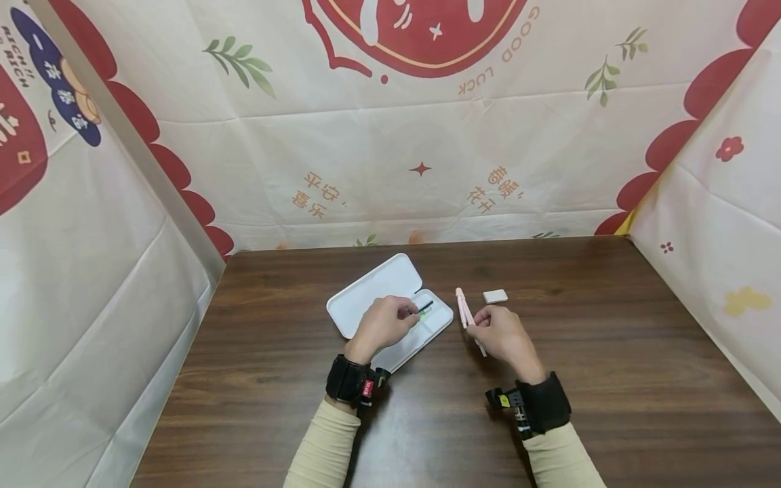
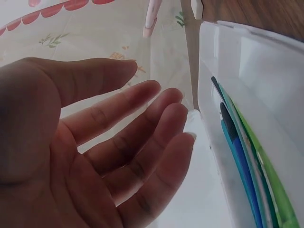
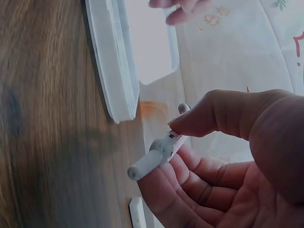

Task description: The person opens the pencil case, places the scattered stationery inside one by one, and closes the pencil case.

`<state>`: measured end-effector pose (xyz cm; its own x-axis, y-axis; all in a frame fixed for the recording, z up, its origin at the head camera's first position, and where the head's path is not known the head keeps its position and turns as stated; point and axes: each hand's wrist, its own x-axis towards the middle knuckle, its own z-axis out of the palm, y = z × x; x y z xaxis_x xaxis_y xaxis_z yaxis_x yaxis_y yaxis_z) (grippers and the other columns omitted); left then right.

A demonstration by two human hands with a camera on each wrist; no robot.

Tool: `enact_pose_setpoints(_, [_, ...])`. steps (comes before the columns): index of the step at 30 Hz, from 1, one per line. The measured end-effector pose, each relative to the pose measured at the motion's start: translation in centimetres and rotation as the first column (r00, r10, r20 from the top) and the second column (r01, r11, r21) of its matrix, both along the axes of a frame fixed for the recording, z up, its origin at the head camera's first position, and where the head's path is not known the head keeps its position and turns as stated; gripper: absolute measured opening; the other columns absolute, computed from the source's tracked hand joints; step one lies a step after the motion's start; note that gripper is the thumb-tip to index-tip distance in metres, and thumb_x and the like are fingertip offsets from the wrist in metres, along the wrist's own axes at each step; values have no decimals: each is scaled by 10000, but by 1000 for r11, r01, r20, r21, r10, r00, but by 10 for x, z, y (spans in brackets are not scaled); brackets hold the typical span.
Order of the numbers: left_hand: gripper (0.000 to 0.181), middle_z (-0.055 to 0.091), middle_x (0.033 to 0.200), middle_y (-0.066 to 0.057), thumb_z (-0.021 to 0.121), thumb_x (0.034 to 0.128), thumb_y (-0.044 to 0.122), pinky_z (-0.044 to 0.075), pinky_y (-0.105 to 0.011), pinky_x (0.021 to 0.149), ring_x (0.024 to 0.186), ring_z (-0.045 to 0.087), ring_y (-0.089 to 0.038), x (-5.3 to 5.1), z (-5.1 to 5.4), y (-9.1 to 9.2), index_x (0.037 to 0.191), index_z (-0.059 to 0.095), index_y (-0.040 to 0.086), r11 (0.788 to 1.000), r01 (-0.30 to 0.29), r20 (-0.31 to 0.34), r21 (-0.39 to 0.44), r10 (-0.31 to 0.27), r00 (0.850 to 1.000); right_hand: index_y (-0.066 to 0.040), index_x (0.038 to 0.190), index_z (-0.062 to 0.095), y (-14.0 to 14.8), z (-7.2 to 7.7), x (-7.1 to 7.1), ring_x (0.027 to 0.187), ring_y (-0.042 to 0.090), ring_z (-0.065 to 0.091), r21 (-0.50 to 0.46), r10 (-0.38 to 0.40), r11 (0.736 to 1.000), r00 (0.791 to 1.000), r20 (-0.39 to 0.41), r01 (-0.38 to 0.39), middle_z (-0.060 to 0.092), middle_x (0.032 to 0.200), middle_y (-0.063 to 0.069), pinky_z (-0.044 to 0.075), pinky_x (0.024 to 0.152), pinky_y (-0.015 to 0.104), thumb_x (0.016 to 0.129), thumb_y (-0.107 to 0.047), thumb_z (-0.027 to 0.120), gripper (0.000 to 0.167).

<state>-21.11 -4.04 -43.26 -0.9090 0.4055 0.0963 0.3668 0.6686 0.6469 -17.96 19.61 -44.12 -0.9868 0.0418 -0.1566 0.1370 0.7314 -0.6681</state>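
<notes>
A white pencil case (image 1: 371, 293) lies unfolded on the table, its lid on the far left side. Inside its tray are pens (image 2: 254, 161), slim and coloured blue, green and black. My left hand (image 1: 384, 324) hovers over the case; in the left wrist view its fingers curve loosely around nothing, apart from the pens. To the right of the case, my right hand (image 1: 503, 335) pinches a pale pink drawing compass (image 1: 462, 306) between thumb and fingers. The compass's rounded white handle (image 3: 145, 165) points towards the camera in the right wrist view.
A small white eraser (image 1: 495, 296) lies just beyond my right hand. The brown wooden table (image 1: 256, 407) meets a printed white cloth (image 1: 378, 149) at its back edge, and cloth also hangs at both sides.
</notes>
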Motion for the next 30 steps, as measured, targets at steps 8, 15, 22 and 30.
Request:
enact_pose_setpoints(8, [147,724,852,-16,678,923,202,466,-284,658,787,643,-142,-1,0,8,995,770,114,1000,1,-16,-16,-1,1000,6,940,639,-9,-3,0,648,175,550,-1,21,1000,1000,-24,-21,614,803,81,438,556,292,865,-115,671,146])
enact_pose_setpoints(15, [153,727,869,-29,674,919,213,466,-289,654,797,646,-156,-1,1,13,998,769,123,1000,5,-11,-29,-5,1000,-1,916,643,-17,-5,1,635,167,544,-17,24,1000,996,-87,-26,619,776,71,427,556,285,845,-110,682,136])
enact_pose_setpoints(22, [149,717,863,-35,685,911,191,462,-279,652,780,626,-149,-2,1,17,995,769,101,1000,16,-19,-19,-17,1000,-11,907,646,-25,-5,3,608,133,561,-27,17,999,989,-147,-21,641,768,55,435,580,282,826,-93,678,120])
enact_pose_setpoints(30, [135,703,811,-28,697,900,169,443,-244,627,729,597,-128,-3,2,21,980,767,86,1000,17,-29,-17,-18,999,-16,886,652,-32,-5,4,629,139,560,-16,28,999,981,-193,-32,638,760,49,446,613,291,816,-87,684,105])
